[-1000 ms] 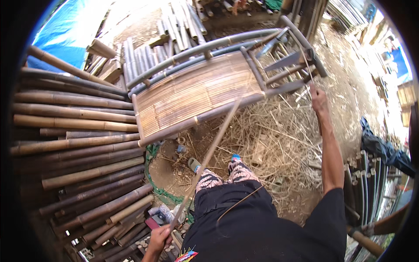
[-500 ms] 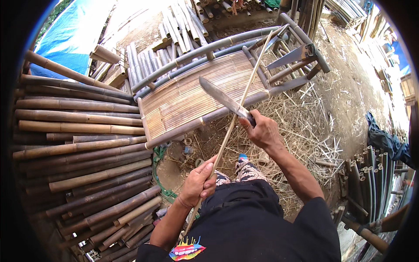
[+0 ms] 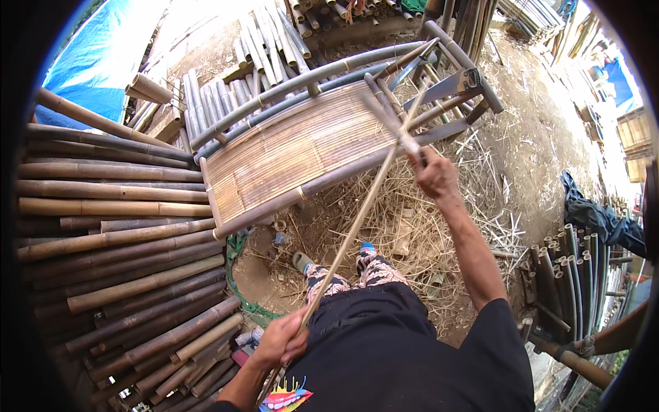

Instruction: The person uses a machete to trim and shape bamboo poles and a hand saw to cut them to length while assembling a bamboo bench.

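The left hand (image 3: 280, 338) grips the lower end of a thin bamboo strip (image 3: 357, 223) slanting over the bamboo bench (image 3: 288, 147). The right hand (image 3: 434, 175) is clenched on a knife handle at the strip; the blade (image 3: 384, 113) is motion-blurred and hard to make out.

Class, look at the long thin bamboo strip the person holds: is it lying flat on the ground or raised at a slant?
Raised at a slant. The long thin bamboo strip runs from the left hand low by the lap up past the right hand, above the straw-covered ground.

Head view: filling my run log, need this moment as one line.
left hand: grips bamboo strip low | right hand: holds knife at strip | front: bamboo bench
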Motion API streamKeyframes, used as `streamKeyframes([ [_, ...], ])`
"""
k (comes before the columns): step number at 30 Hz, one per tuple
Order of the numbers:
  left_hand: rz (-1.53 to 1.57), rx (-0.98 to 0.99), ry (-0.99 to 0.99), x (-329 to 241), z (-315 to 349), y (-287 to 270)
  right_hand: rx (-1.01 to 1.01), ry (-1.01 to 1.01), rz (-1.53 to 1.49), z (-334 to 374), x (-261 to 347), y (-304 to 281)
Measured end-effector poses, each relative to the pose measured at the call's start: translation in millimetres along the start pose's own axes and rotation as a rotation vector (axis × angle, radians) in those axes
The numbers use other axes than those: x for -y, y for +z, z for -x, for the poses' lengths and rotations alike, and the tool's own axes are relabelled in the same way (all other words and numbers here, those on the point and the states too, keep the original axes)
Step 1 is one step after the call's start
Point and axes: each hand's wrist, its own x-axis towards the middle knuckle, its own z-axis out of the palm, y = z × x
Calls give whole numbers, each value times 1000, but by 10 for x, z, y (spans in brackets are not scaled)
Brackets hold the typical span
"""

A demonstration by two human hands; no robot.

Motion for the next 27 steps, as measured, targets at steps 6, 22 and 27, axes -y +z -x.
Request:
streamKeyframes([
  [6, 39, -5, -47, 145, 412, -274, -207, -334, 152, 5, -282, 15],
  [22, 84, 75, -117, 321, 577, -765, -35, -186, 78, -66, -416, -373],
  [27, 85, 110, -146, 386, 614, -812, -261, 348, 61, -337, -1266, -710],
])
